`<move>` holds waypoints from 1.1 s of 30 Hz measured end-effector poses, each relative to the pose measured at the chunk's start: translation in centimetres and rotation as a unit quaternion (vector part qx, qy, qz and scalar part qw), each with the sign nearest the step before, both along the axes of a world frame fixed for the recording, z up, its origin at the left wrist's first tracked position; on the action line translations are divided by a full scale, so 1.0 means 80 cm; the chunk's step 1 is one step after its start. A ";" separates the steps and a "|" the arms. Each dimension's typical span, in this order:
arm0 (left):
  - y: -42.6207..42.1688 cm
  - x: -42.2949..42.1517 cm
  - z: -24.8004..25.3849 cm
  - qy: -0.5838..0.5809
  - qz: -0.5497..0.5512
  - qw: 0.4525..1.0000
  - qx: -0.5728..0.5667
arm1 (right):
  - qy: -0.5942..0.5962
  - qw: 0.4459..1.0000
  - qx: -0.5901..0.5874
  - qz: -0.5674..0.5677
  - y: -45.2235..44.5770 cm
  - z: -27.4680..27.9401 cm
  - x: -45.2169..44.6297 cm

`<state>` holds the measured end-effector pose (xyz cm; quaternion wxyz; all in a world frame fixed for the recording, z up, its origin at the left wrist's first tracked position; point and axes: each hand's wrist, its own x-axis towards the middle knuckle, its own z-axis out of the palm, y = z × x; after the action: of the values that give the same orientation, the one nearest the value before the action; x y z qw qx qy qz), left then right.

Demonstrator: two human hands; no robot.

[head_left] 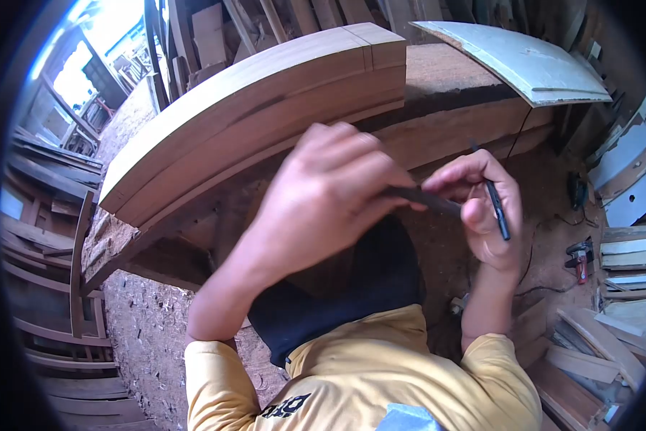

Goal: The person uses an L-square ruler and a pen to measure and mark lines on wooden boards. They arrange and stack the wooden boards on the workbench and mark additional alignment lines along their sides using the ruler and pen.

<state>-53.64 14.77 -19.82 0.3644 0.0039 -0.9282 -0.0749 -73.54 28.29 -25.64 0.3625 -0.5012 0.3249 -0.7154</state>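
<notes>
My left hand [330, 179], blurred by motion, is closed on one end of a short dark strip [434, 199]. The strip's other end meets the fingertips of my right hand [492, 208]. A thin black pen-like stick [497, 208] also sits between the fingers of my right hand, pointing down. Both hands are in front of my body, just off the bench's near side. Behind them, a thick curved wooden piece [265, 93] rests on the bench, with dark lines across its top near the right end.
A pale board [517, 61] lies on the bench [452, 70] at the right. On the floor at the right are a red-and-grey tool [580, 262], a dark corded tool [577, 190] and wood offcuts [596, 348]. Curved wooden frames [57, 280] stand at the left.
</notes>
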 end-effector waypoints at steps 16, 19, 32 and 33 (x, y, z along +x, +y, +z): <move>-0.061 0.053 0.113 -0.064 0.133 0.959 0.243 | 0.052 0.963 -0.158 -0.213 -0.114 -0.003 0.064; -0.107 0.053 0.117 -0.051 0.115 0.975 0.183 | 0.036 0.946 -0.176 -0.269 -0.122 -0.013 0.051; -0.125 0.024 0.106 -0.121 0.160 0.970 0.140 | 0.116 0.882 -0.191 -0.415 -0.121 -0.068 0.003; -0.122 0.020 0.108 -0.124 0.175 0.969 0.121 | 0.134 0.877 -0.181 -0.424 -0.119 -0.068 0.002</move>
<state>-52.05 4.98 -11.20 0.2509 0.2198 -0.9349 -0.1210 -73.38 18.74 -31.11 -0.1196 -0.4635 0.4169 -0.7727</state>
